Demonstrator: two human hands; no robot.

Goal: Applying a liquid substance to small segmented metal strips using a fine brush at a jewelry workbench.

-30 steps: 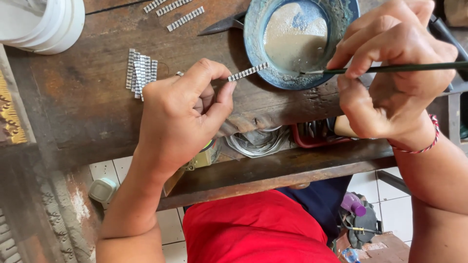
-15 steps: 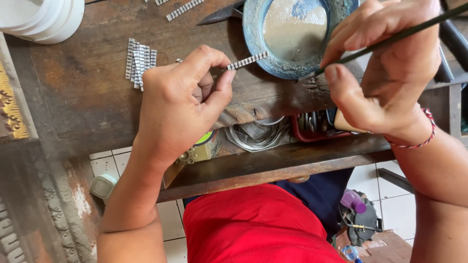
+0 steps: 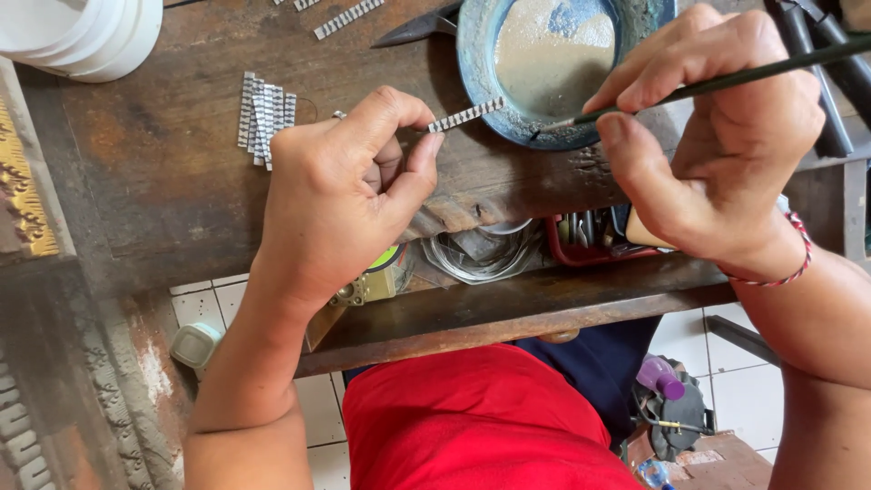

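Fingers of left hand [image 3: 336,195] pinch silver strip [image 3: 465,114] beside paste dish [image 3: 553,63]; right hand [image 3: 717,154] fingers grip brush [image 3: 726,82], tip at dish rim. Strip looks uncoated; stack [image 3: 265,116] left of dish waits.

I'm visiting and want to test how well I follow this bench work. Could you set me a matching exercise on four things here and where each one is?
Things:
1. metal strip
2. thin brush
3. blue bowl
4. pile of strips

Places:
A. lying on the wooden bench, left of the left hand
B. pinched in the left hand
C. held in the right hand
D. standing at the bench's far edge, holding pale paste

Pairs: 1-B, 2-C, 3-D, 4-A
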